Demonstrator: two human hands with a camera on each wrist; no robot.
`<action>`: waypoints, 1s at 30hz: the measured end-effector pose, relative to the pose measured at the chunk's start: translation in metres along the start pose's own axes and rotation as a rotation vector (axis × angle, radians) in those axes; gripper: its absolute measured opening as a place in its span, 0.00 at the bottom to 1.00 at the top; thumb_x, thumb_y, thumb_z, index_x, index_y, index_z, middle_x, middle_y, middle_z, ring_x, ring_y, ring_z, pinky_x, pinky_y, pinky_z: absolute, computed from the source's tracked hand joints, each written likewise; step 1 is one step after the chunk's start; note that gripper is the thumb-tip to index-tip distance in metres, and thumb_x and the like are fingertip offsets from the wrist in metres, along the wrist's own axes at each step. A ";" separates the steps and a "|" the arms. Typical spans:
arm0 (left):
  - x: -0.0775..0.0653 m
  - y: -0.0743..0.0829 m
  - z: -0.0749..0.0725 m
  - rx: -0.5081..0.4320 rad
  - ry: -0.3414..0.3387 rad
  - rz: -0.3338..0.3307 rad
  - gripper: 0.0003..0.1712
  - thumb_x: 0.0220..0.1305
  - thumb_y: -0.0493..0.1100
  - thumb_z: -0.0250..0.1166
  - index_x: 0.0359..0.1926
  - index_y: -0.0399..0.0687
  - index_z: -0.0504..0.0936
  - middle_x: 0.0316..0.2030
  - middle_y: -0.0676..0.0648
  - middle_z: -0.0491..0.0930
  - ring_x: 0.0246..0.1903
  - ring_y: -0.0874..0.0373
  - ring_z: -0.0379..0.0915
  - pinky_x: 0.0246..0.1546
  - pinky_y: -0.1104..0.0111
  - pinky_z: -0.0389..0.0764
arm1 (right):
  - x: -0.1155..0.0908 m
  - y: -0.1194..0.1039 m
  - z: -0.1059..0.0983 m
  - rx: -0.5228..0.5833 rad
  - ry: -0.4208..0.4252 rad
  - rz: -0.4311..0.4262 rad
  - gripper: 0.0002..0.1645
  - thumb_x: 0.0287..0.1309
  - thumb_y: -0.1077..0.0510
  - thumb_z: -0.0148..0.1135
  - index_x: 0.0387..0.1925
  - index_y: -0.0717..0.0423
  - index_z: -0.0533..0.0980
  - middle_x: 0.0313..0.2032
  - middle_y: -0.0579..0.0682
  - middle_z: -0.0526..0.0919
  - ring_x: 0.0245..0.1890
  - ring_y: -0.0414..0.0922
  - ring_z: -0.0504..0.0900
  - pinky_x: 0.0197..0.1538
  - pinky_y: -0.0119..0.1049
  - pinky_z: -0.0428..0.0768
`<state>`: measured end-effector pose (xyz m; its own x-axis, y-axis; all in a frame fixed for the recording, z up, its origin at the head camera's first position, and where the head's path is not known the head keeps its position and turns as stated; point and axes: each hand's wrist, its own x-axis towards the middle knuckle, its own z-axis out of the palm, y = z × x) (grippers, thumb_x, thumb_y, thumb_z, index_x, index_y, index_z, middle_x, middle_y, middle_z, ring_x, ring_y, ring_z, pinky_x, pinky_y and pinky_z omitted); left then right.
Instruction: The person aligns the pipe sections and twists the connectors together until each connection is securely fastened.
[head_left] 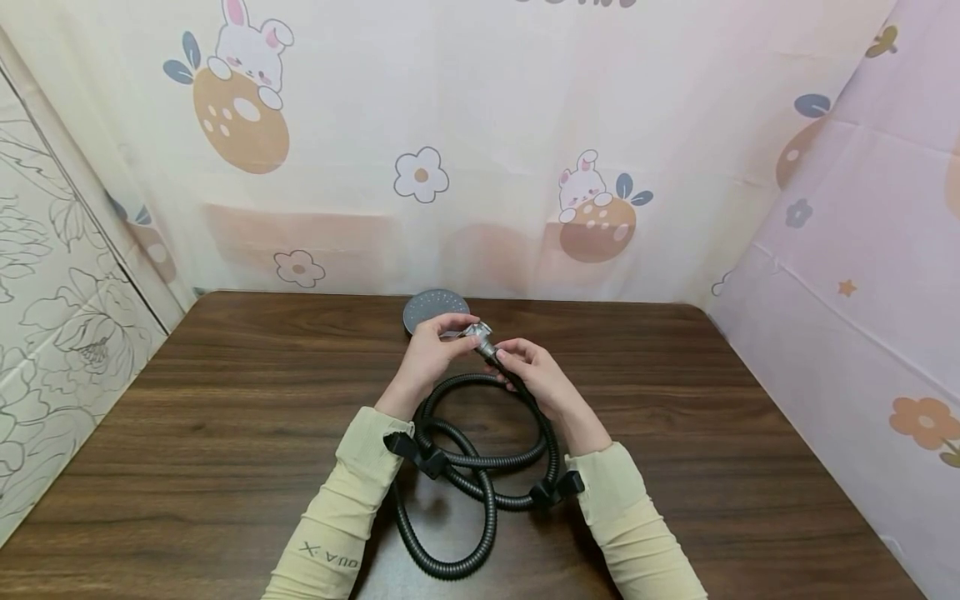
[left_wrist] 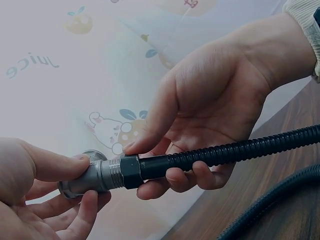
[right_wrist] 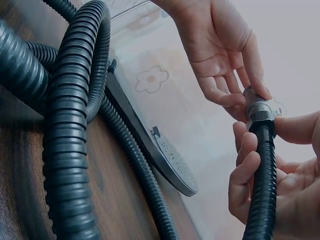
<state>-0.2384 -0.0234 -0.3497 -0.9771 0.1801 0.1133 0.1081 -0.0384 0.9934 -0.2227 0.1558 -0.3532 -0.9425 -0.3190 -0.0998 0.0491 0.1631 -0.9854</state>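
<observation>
My left hand [head_left: 426,358] pinches a silver metal pipe fitting [left_wrist: 92,180] between thumb and fingers. With my right hand [head_left: 553,385] I grip the end of a black corrugated shower hose [head_left: 450,571], the thumb on its dark hex nut [left_wrist: 132,171]. The nut sits against the fitting's threads, some of which still show in the left wrist view. Both hands are raised over the far part of the table. From the right hand the hose runs down into loose loops. A grey shower head [head_left: 435,307] lies behind the left hand, its handle visible in the right wrist view.
The brown wooden table [head_left: 225,467] ends at a patterned curtain [head_left: 495,108] at the back. More curtain [head_left: 847,225] hangs on the right, and a floral panel [head_left: 67,333] stands on the left. The hose loops lie between the forearms, close to the black wrist mounts [head_left: 416,452].
</observation>
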 end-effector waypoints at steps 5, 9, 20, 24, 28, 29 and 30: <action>0.000 0.000 0.000 0.010 -0.003 -0.007 0.18 0.57 0.34 0.62 0.50 0.37 0.76 0.47 0.41 0.73 0.39 0.57 0.76 0.43 0.62 0.78 | 0.000 0.001 0.000 -0.005 -0.013 -0.010 0.19 0.65 0.54 0.48 0.51 0.64 0.65 0.44 0.67 0.78 0.30 0.41 0.76 0.32 0.31 0.74; -0.001 0.002 -0.001 0.010 -0.011 -0.018 0.18 0.57 0.35 0.62 0.50 0.38 0.76 0.48 0.41 0.73 0.38 0.58 0.75 0.40 0.68 0.77 | 0.001 0.004 -0.002 -0.030 -0.021 -0.031 0.20 0.62 0.56 0.54 0.50 0.64 0.65 0.36 0.54 0.83 0.31 0.42 0.76 0.32 0.32 0.73; -0.002 0.003 -0.001 0.003 -0.021 -0.026 0.19 0.58 0.35 0.62 0.52 0.38 0.76 0.50 0.40 0.72 0.38 0.58 0.75 0.47 0.58 0.76 | 0.003 0.005 -0.001 -0.048 0.021 -0.023 0.18 0.60 0.57 0.55 0.48 0.65 0.69 0.30 0.45 0.77 0.30 0.41 0.76 0.34 0.35 0.74; -0.002 0.004 0.000 0.013 -0.012 -0.014 0.18 0.57 0.35 0.62 0.50 0.39 0.77 0.49 0.41 0.73 0.38 0.57 0.75 0.45 0.60 0.76 | 0.002 0.003 -0.001 -0.064 0.016 -0.016 0.20 0.62 0.56 0.53 0.49 0.67 0.68 0.30 0.44 0.77 0.30 0.41 0.76 0.36 0.37 0.75; -0.003 0.007 0.001 0.010 -0.016 -0.020 0.18 0.57 0.33 0.62 0.51 0.36 0.76 0.49 0.39 0.72 0.38 0.56 0.74 0.47 0.56 0.75 | 0.001 0.002 -0.001 -0.043 0.002 -0.025 0.19 0.63 0.56 0.52 0.50 0.66 0.66 0.31 0.43 0.78 0.31 0.42 0.75 0.35 0.36 0.74; -0.003 0.007 0.001 0.009 -0.018 -0.022 0.19 0.57 0.33 0.62 0.51 0.36 0.76 0.50 0.39 0.72 0.38 0.57 0.74 0.47 0.55 0.75 | 0.001 0.002 -0.001 -0.035 -0.003 -0.030 0.19 0.63 0.56 0.51 0.50 0.66 0.66 0.31 0.42 0.78 0.31 0.43 0.75 0.34 0.35 0.74; -0.003 0.007 0.001 0.009 -0.019 -0.024 0.19 0.57 0.33 0.62 0.51 0.36 0.75 0.50 0.39 0.72 0.38 0.57 0.74 0.48 0.56 0.75 | 0.001 0.002 -0.001 -0.027 -0.008 -0.035 0.19 0.63 0.56 0.51 0.50 0.65 0.65 0.31 0.42 0.78 0.31 0.43 0.75 0.34 0.35 0.74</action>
<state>-0.2347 -0.0235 -0.3430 -0.9757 0.1999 0.0893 0.0860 -0.0252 0.9960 -0.2240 0.1563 -0.3552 -0.9409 -0.3320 -0.0665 0.0071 0.1771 -0.9842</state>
